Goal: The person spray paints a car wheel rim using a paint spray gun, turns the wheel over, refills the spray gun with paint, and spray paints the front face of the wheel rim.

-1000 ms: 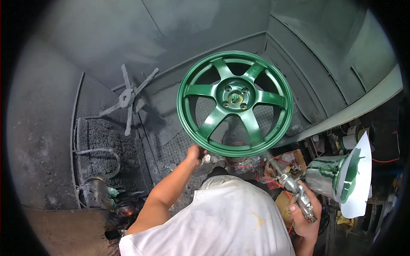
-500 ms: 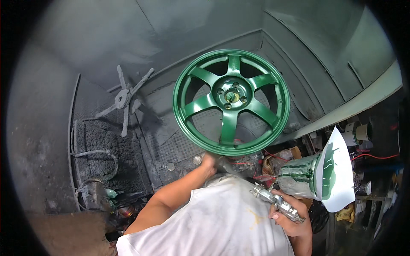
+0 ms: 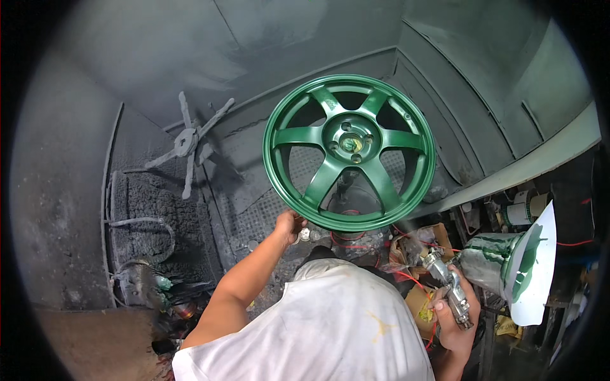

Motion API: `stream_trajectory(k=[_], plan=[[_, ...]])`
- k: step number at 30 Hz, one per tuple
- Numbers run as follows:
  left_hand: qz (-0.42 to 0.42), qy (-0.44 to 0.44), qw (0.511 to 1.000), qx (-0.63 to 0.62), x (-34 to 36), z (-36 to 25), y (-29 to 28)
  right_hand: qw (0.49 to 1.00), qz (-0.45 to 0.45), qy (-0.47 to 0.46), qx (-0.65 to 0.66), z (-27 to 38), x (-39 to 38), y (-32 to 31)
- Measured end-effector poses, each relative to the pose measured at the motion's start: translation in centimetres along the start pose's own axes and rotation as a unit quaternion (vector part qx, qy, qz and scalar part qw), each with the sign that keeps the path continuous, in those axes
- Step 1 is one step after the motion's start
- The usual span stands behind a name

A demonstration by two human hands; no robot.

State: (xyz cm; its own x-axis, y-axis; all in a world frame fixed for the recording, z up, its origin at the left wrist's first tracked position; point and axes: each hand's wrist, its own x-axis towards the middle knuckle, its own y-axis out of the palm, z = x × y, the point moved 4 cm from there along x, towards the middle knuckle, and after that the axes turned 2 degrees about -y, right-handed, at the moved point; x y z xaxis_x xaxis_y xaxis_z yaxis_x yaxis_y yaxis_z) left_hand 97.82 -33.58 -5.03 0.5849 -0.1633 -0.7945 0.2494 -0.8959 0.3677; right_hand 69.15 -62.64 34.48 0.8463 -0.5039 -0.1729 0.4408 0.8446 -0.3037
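A glossy green car wheel (image 3: 323, 181) with several spokes faces up in front of me. My left hand (image 3: 291, 225) is at its near left edge, fingers curled against the rim and partly hidden by it. Off to the right, my right hand (image 3: 459, 311) is closed around a metal spray gun (image 3: 448, 286). Green paint streaks run down the gun's silver cup (image 3: 486, 257), and a white paint-stained sheet (image 3: 535, 273) surrounds the cup's end. A faint mist shows by the nozzle, which points toward the wheel's near right side.
A grey-coated stand with several arms (image 3: 185, 143) stands at left, above a crusted dark panel (image 3: 155, 203). Grey booth walls (image 3: 305, 28) enclose the far side. Cluttered shelves (image 3: 527, 206), a cardboard box (image 3: 435, 238) and a red hose (image 3: 413, 279) lie at right.
The wheel has turned, so its spokes sit at new angles. My left hand has shifted left along the rim. My right hand has carried the spray gun to the right.
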Motion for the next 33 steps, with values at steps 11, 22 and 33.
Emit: stream_trajectory(k=[11,22,33], plan=[[0.05,-0.05,0.991,0.114,-4.9,8.1,5.9,0.974,0.183,0.049,0.128,-0.8,-1.2,2.8],[0.023,-0.033,0.992,0.123,-0.4,4.6,-0.5,0.999,0.02,0.009,0.029,0.5,-0.6,0.9],[0.001,-0.031,0.999,0.044,-3.6,5.3,4.2,0.984,0.127,0.079,0.092,-0.3,-1.4,0.7]])
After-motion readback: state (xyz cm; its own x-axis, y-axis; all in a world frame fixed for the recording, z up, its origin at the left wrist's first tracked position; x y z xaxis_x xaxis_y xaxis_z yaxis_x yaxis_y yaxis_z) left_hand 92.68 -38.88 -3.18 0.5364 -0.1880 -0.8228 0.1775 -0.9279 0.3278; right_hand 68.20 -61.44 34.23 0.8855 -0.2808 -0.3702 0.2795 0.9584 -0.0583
